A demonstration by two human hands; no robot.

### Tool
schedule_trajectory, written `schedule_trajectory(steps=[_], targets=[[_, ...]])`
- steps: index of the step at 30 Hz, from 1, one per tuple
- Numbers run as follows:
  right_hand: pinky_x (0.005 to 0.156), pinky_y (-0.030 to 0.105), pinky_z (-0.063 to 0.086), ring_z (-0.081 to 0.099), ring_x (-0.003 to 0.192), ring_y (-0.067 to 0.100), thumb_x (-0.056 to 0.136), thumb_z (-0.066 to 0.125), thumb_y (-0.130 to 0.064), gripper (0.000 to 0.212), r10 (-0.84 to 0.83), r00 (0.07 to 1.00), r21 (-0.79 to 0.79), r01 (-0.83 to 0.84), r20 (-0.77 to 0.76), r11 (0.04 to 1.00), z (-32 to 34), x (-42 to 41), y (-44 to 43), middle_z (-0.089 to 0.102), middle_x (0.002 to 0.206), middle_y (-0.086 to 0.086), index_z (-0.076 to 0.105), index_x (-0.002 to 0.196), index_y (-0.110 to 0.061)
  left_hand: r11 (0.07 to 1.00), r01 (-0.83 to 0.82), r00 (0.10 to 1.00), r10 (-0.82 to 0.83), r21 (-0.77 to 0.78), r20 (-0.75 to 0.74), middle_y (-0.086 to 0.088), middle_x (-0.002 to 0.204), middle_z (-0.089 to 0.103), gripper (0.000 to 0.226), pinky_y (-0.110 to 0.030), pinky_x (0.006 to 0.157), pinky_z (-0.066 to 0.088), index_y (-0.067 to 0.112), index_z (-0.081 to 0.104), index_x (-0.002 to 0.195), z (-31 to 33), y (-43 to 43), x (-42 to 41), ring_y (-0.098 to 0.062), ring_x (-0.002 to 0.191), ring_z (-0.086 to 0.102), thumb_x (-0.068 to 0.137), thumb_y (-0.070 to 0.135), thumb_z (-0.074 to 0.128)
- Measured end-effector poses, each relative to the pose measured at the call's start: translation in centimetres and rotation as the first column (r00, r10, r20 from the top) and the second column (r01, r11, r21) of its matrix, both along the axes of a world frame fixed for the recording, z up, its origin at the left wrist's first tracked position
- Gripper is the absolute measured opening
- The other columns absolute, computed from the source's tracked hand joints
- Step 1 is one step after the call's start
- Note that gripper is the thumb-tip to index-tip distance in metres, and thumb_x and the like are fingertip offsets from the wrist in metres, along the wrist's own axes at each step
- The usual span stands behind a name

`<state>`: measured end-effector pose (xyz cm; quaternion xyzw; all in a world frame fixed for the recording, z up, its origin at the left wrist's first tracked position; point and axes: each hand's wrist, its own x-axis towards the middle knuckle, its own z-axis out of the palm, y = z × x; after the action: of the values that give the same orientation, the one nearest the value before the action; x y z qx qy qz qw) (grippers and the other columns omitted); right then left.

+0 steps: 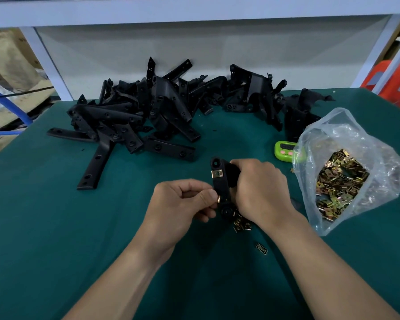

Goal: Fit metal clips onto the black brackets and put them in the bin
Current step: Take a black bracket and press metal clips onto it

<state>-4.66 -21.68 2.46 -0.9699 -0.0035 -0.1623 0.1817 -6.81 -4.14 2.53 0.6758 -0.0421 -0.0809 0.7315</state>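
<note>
My left hand [185,199] is nearest, fingers curled, thumb and forefinger pinching a clip [218,199] against the bracket [221,187] edge. My right hand [261,188] grips that bracket, tilted up off the table [56,227], above loose clips [241,224]. A fitted clip [217,173] sits near its top. The pile [136,112] lies beyond; the bag [342,176] is on the right, by a timer [284,151].

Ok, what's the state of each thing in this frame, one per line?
held bracket: gripped by right hand, fitted clip near its top
second clip: pinched by left hand at bracket's edge
plastic bag: open, clips inside
bracket pile: loose heap on table
timer: display unreadable
</note>
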Motion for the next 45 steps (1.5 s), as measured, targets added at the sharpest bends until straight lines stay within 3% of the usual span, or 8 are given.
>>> schedule_trajectory(steps=[5, 22, 27, 30, 35, 40, 42, 45], targets=[[0.056, 0.034, 0.037, 0.049, 0.058, 0.027, 0.076, 0.072, -0.023, 0.014, -0.005, 1.000, 0.027, 0.005, -0.021, 1.000, 0.1, -0.1, 0.1, 0.054, 0.061, -0.008, 0.064, 0.087, -0.026, 0.994, -0.107, 0.991, 0.109, -0.023, 0.073, -0.012, 0.065, 0.072, 0.019, -0.021, 0.051, 0.051, 0.012, 0.078, 0.071, -0.1, -0.7, -0.1, -0.015, 0.053, 0.063, 0.084, -0.002, 0.077], [0.056, 0.033, 0.033, 0.039, 0.050, 0.015, 0.078, 0.071, -0.024, 0.009, -0.072, 0.995, 0.056, 0.076, -0.071, 0.996, 0.1, 0.0, 0.2, 0.048, 0.058, -0.008, 0.067, 0.085, -0.026, 0.995, -0.091, 0.993, 0.093, -0.035, 0.072, -0.007, 0.069, 0.074, 0.023, -0.019, 0.057, 0.052, 0.028, 0.081, 0.086, -0.6, -0.7, 0.0, -0.013, 0.061, 0.066, 0.087, 0.005, 0.077], [0.057, 0.034, 0.034, 0.045, 0.055, 0.022, 0.082, 0.069, -0.019, 0.009, -0.138, 0.988, 0.006, 0.138, -0.070, 0.990, 0.3, -0.2, 0.8, 0.053, 0.065, -0.005, 0.064, 0.087, -0.025, 0.976, -0.192, 0.978, 0.181, 0.105, 0.109, -0.003, 0.073, 0.077, 0.022, -0.020, 0.064, 0.055, 0.035, 0.077, 0.101, -0.7, -1.2, -0.8, -0.012, 0.064, 0.071, 0.089, 0.016, 0.078], [0.061, 0.034, 0.039, 0.060, 0.073, 0.031, 0.085, 0.067, -0.018, 0.011, -0.137, 0.988, -0.021, 0.136, -0.066, 0.991, 0.3, -0.3, 1.2, 0.064, 0.078, 0.001, 0.063, 0.092, -0.025, 0.931, -0.275, 0.953, 0.231, 0.239, 0.197, 0.013, 0.071, 0.076, 0.024, -0.009, 0.063, 0.050, 0.043, 0.073, 0.100, -0.5, -2.0, -1.4, -0.002, 0.065, 0.071, 0.088, 0.023, 0.079], [0.060, 0.036, 0.035, 0.053, 0.066, 0.029, 0.086, 0.061, -0.013, 0.010, -0.185, 0.977, 0.070, 0.193, -0.107, 0.979, 0.2, 0.0, 1.1, 0.059, 0.072, 0.000, 0.062, 0.082, -0.022, 0.931, -0.222, 0.954, 0.146, 0.289, 0.263, 0.025, 0.080, 0.075, 0.031, -0.001, 0.069, 0.044, 0.048, 0.067, 0.103, -0.2, -2.8, -2.2, 0.010, 0.077, 0.069, 0.088, 0.022, 0.078], [0.063, 0.036, 0.036, 0.051, 0.066, 0.029, 0.082, 0.067, -0.018, 0.005, -0.194, 0.972, 0.121, 0.211, -0.134, 0.970, 0.2, -0.1, 0.9, 0.055, 0.069, -0.001, 0.063, 0.083, -0.022, 0.880, -0.257, 0.935, 0.121, 0.400, 0.333, 0.025, 0.066, 0.070, 0.017, -0.003, 0.058, 0.041, 0.041, 0.074, 0.078, -0.6, -3.3, -2.6, 0.009, 0.062, 0.064, 0.088, 0.027, 0.075], [0.063, 0.036, 0.037, 0.054, 0.068, 0.031, 0.081, 0.068, -0.021, 0.007, -0.167, 0.979, 0.118, 0.180, -0.116, 0.977, 0.2, -0.2, 1.2, 0.056, 0.070, -0.001, 0.063, 0.085, -0.022, 0.834, -0.315, 0.903, 0.116, 0.452, 0.414, 0.018, 0.051, 0.057, 0.031, -0.008, 0.050, 0.034, 0.038, 0.061, 0.061, -0.9, -3.0, -2.3, -0.002, 0.048, 0.049, 0.088, 0.028, 0.074], [0.061, 0.036, 0.036, 0.057, 0.069, 0.030, 0.081, 0.070, -0.024, 0.013, -0.130, 0.990, 0.087, 0.133, -0.046, 0.987, 0.0, -0.4, 1.3, 0.055, 0.068, -0.005, 0.058, 0.087, -0.023, 0.779, -0.370, 0.869, 0.098, 0.507, 0.484, 0.011, 0.048, 0.044, 0.041, -0.011, 0.046, 0.029, 0.031, 0.046, 0.056, -1.2, -2.4, -1.8, -0.010, 0.045, 0.036, 0.090, 0.033, 0.071]])
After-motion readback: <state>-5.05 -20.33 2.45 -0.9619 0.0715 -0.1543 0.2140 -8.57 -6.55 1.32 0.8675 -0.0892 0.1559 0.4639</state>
